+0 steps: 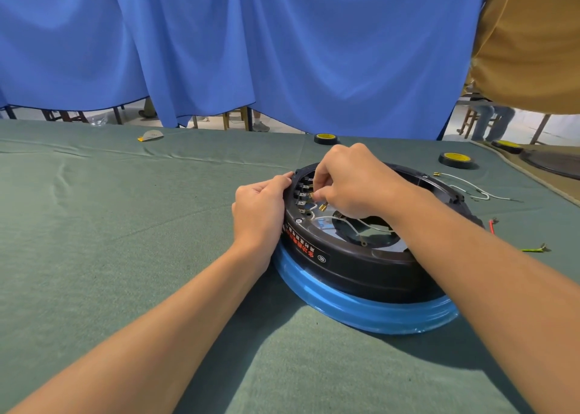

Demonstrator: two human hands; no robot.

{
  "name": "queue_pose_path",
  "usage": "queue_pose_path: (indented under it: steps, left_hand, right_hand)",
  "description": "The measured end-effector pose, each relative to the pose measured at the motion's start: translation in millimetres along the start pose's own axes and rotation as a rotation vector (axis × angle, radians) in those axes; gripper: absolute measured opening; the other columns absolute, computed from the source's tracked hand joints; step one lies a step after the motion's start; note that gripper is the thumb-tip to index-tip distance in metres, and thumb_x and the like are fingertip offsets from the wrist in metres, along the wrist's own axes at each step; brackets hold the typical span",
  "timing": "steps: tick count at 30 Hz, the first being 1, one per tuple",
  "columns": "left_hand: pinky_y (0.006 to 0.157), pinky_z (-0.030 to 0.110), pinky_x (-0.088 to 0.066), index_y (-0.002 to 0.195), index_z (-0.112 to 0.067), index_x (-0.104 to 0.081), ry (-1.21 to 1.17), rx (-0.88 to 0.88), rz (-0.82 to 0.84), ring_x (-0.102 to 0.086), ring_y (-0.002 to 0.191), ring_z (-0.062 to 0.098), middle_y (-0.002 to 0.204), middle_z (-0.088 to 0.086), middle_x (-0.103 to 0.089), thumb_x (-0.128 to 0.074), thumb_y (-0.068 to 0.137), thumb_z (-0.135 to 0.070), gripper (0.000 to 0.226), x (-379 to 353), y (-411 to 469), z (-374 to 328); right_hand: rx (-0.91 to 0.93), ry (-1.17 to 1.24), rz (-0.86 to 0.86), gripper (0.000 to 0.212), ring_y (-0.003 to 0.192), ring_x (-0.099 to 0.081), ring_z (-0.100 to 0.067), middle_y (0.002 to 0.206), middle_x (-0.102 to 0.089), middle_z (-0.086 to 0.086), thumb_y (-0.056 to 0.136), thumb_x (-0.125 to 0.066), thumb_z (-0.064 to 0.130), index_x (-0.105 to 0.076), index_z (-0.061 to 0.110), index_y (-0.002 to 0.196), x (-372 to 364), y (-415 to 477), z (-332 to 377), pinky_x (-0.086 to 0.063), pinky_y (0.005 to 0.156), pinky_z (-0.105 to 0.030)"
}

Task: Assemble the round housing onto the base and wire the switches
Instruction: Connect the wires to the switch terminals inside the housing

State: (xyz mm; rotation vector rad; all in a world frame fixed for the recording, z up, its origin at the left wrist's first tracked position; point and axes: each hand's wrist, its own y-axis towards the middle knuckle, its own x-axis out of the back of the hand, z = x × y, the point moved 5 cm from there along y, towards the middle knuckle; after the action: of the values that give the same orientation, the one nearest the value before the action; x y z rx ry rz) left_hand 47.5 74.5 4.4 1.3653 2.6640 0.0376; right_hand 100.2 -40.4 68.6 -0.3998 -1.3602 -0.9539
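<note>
Left hand [259,212] gripping, right hand [351,178] pinching

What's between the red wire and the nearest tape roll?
Head view: a loose white wire on the cloth, between red wire and tape roll.

I'm working in what looks like a small assembly workshop. My tabletop [125,225] is covered in green felt and a hung blue curtain [282,52] screens it off. Rolls of black tape [448,161] and loose terminal wires [475,189] lie about, and wooden chair legs [226,120] show beneath the curtain.
</note>
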Motion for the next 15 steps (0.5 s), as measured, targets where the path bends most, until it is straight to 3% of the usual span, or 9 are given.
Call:
queue_pose_path:
  steps: [5,15]
  left_hand:
    - [0.085,0.056,-0.055,0.069,-0.014,-0.078,0.010,0.003,0.019,-0.068,0.071,0.029,0.076,0.016,-0.075,-0.061,0.074,-0.033,0.026,-1.0,-0.2,0.7]
    - [0.088,0.055,-0.055,0.059,-0.030,-0.077,0.022,0.007,0.020,-0.070,0.077,0.030,0.077,0.012,-0.076,-0.060,0.077,-0.034,0.025,-0.2,-4.5,-1.5]
  right_hand:
    - [-0.038,0.048,0.025,0.004,0.085,-0.062,-0.019,0.088,-0.068,-0.005,0.087,-0.069,0.014,-0.073,0.014,0.087,0.3,1.4,-1.4,-0.051,0.070,-0.030]
    - [-0.103,0.142,0.004,0.009,0.089,-0.062,-0.019,0.084,-0.067,-0.003,0.086,-0.071,0.011,-0.076,0.011,0.093,3.3,0.4,-3.9,-0.045,0.070,-0.027]
